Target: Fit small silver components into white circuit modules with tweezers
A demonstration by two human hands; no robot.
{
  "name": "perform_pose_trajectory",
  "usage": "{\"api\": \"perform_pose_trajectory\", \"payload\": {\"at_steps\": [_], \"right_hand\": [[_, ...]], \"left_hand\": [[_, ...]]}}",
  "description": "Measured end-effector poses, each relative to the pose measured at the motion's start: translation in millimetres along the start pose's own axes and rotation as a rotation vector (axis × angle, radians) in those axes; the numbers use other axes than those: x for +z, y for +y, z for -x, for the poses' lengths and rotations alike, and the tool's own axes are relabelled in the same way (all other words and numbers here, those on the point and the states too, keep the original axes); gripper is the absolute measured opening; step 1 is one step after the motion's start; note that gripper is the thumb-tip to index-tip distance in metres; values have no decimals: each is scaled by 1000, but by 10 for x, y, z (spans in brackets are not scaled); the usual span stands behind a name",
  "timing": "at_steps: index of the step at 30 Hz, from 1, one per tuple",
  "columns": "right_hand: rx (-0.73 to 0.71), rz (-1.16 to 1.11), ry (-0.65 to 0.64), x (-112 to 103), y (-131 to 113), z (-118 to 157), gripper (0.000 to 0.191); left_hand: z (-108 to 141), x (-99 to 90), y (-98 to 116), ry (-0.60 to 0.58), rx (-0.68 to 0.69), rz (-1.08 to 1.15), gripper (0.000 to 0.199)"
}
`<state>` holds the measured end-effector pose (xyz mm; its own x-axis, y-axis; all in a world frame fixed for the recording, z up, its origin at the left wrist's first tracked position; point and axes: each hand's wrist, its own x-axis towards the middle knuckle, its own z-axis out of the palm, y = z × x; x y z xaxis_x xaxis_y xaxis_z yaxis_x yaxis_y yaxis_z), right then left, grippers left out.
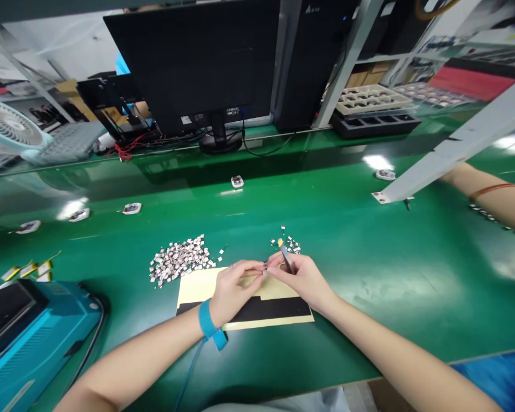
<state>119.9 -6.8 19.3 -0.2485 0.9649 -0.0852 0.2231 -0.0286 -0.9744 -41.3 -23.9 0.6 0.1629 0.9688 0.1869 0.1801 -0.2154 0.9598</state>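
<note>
Left hand point(237, 286) and right hand point(304, 278) pinch small part point(265, 269), grips narrow; right also holds tweezers point(285, 256).

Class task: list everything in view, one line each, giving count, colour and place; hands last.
Bench: 1, green, throughout
Monitor: 1, black, back
Tower: 1, black, right of monitor
Fan: 1, pale blue, back left
Trays: several, beige and black, back right
Devices: 5, white, across bench
Packs: about 4, yellow, left
Machine: 1, teal, lower left
Chips: uncountable, whitish, two piles
Sheet: 1, yellow, under hands
Strip: 1, black, on sheet
Tool: 1, grey, right hand
Piece: 1, colour unclear, at fingertips
Wristband: 1, blue, left wrist
Other person's arm: 1, right edge
Left hand, right hand: 2, bare, centre
</note>
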Motion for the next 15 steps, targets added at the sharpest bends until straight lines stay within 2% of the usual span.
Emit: {"api": "perform_pose_trajectory", "payload": {"at_steps": [7, 15], "right_hand": [[28, -148, -20, 62, 32, 33, 19], [47, -202, -42, 67, 42, 27, 17]], "left_hand": [[-9, 0, -49, 27, 57, -32, 25], [-4, -3, -35, 12, 30, -44, 26]]}}
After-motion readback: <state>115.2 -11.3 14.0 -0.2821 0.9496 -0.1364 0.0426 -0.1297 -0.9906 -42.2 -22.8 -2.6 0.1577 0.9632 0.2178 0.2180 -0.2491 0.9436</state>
